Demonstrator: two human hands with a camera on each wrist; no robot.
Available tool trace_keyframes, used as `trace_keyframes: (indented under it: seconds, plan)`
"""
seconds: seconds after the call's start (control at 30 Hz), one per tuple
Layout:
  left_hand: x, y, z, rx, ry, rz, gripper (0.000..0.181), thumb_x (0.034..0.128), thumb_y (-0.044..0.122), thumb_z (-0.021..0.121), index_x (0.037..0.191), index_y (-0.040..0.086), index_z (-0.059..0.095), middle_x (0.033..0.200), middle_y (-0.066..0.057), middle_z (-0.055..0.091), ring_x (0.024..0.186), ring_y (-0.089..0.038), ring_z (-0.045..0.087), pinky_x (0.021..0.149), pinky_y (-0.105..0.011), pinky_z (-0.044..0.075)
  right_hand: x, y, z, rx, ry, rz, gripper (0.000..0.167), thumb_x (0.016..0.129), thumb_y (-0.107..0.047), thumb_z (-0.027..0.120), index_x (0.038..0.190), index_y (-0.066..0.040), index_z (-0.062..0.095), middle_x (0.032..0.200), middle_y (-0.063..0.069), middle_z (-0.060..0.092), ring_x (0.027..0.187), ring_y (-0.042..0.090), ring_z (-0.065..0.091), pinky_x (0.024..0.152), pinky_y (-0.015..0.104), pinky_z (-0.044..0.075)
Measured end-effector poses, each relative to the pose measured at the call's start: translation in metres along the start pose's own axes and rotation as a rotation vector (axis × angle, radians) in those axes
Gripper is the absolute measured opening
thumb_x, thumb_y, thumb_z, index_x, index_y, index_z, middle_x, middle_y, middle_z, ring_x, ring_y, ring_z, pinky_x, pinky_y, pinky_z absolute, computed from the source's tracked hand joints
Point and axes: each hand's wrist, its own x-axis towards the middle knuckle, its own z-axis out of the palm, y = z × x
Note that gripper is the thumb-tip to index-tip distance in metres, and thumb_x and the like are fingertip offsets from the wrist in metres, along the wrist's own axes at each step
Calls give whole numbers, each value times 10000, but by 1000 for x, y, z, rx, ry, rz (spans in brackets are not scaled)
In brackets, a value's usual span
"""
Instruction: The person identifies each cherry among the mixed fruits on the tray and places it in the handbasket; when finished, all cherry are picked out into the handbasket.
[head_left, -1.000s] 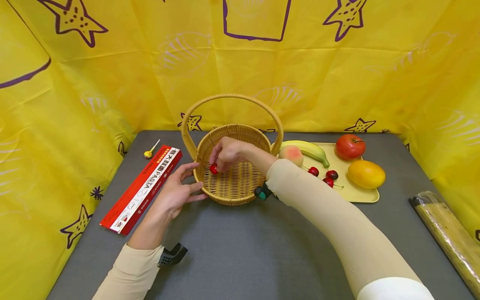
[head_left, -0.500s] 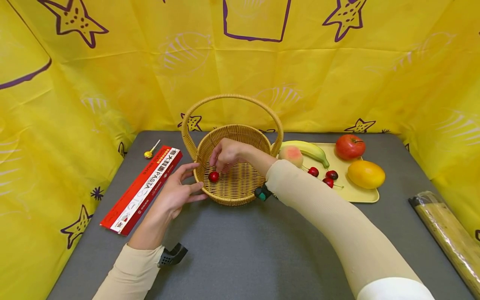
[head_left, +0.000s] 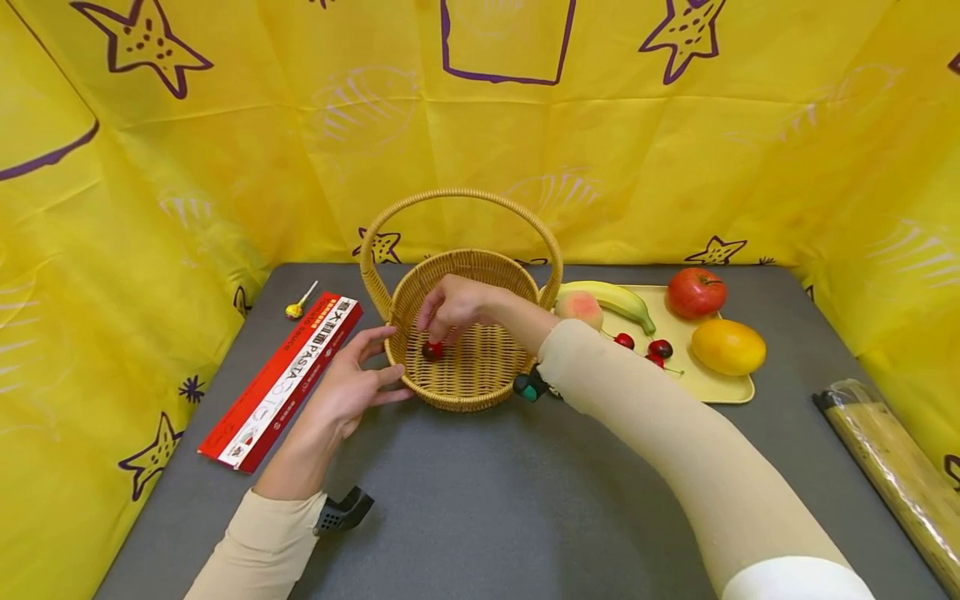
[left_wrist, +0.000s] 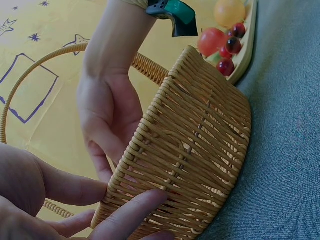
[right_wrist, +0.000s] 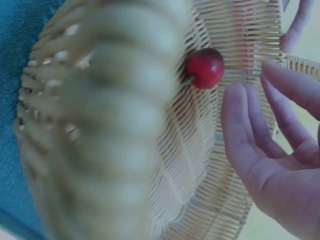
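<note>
A round wicker basket point(head_left: 457, 402) with a tall arched handle stands at the middle of the dark table. Inside it, on the woven floor near the left wall, lies a red cherry point(right_wrist: 205, 68) with a short green stem. My right hand point(head_left: 457, 307) reaches into the basket over the cherry. Loosely bent, its fingers point(right_wrist: 235, 117) are apart from the fruit in the right wrist view. My left hand point(head_left: 352, 379) holds the basket's left rim, with fingers on both sides of the weave in the left wrist view.
A cream tray point(head_left: 738, 392) bears a peach point(head_left: 579, 310), a banana point(head_left: 611, 298), cherries point(head_left: 660, 348), a red fruit point(head_left: 695, 293) and a mango point(head_left: 727, 348). Left lie a red pasta box point(head_left: 281, 383) and a lollipop point(head_left: 295, 311). A clear-wrapped rolled mat point(head_left: 888, 467) lies far right.
My right hand has let go of the cherry, which has dropped onto the basket floor and turned its darker side up. The left hand keeps its place; the head view has shifted slightly.
</note>
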Motion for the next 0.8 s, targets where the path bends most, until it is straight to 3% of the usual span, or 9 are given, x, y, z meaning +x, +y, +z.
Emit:
trace_keyframes:
  seconds: [0.13,0.43,0.67,0.8]
  plan:
    - [0,0,0,0,3,-6,645,1032,-54,539,1613,59,283,1623,-249,274,1227,-409,615,853,-389,668,-7,2,-3,11,-4,-19,332,900,42,745,1225,81,691,1184,211,714,936,229,694,1018,536,598]
    - [-1,1,-2,6,5,-5,649,1032,-52,541,1616,63,283,1633,-251,268,1198,-374,640,867,-401,664,-27,2,-9,31,2,-64,225,887,4,779,1109,-11,745,987,73,712,951,218,681,1028,557,588]
    - [-1,1,-2,15,0,-12,649,1036,-37,548,1619,72,284,1636,-239,268,1201,-380,637,850,-381,668,-43,3,-10,24,5,-105,175,905,-35,772,1077,-64,758,1007,91,711,943,200,677,973,520,620]
    - [-1,1,-2,19,-6,-16,649,1037,-34,548,1620,75,284,1641,-236,266,1191,-369,645,853,-385,668,-54,6,-10,25,14,-132,178,912,-50,776,1086,-82,759,1042,99,712,990,253,689,930,475,641]
